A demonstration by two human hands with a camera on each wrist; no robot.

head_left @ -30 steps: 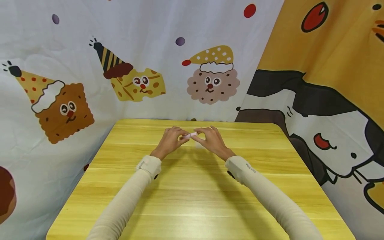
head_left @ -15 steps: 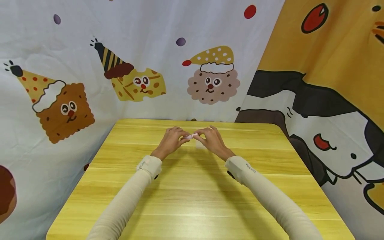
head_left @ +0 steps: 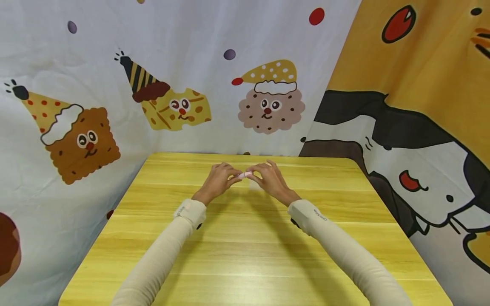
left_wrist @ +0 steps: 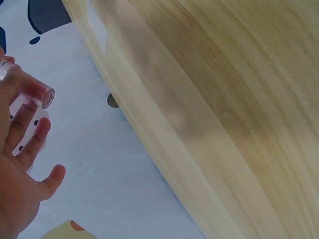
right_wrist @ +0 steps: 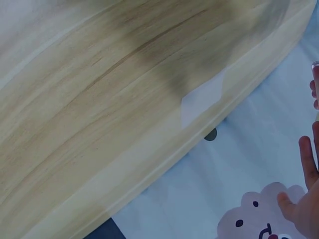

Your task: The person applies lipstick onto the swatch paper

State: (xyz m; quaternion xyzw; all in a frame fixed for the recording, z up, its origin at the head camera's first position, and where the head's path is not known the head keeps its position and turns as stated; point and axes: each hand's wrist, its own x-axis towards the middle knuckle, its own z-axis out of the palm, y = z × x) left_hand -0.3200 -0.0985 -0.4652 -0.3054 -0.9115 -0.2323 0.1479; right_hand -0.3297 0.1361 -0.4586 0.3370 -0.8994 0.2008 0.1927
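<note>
A small clear tube with pink contents, looking like a lip gloss tube (left_wrist: pixel 36 89), is held between the two hands above the far part of the table. The left hand (head_left: pixel 217 180) pinches its left end between thumb and fingers. From the other side, the right hand (head_left: pixel 269 179) pinches the right end with thumb and forefinger. In the left wrist view the tube's round end points out past the left thumb, while the other fingers spread loosely. At the right wrist view's edge, only part of the right hand (right_wrist: pixel 305 211) shows.
A small white piece, like paper (right_wrist: pixel 203 99), lies on the wooden table (head_left: pixel 245 242) near its far edge, below the right hand. Behind the table hangs a white cloth (head_left: pixel 183 38) printed with cartoon biscuits and cheese. A yellow printed cloth (head_left: pixel 432 68) hangs at the right.
The right fingertips have shifted slightly on the tube's right end, and the tube's visible part looks a little different. Both hands otherwise stay in the same place.
</note>
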